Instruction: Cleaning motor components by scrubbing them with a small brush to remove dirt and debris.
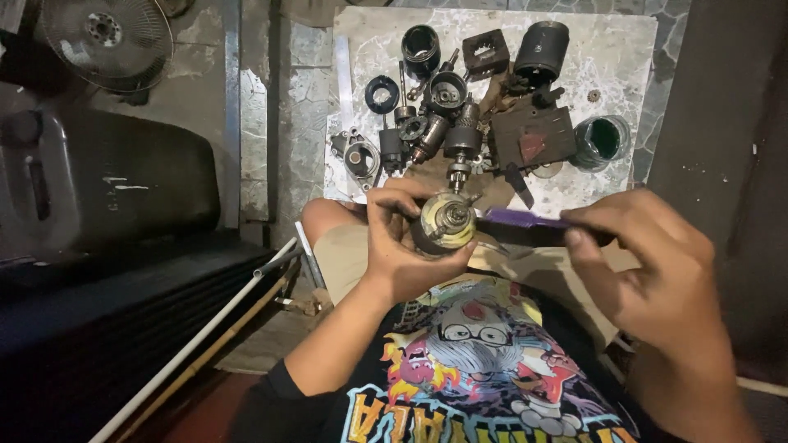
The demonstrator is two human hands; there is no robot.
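My left hand [400, 242] grips a round metal motor part [443, 221] with a yellowish face and a small shaft in its middle, held over my lap. My right hand [648, 262] holds a purple-handled brush [525, 223] by its handle, its tip touching the right side of the motor part. On the floor beyond lies a pale marble slab [607, 57] covered with disassembled motor parts.
The slab carries black cylindrical housings [542, 49], a black ring [382, 93], an armature [461, 141], a dark rag [533, 135] and a small green-filled jar [603, 141]. A fan [107, 37] stands far left above a black seat [115, 180]. White rods [205, 328] lean beside my knee.
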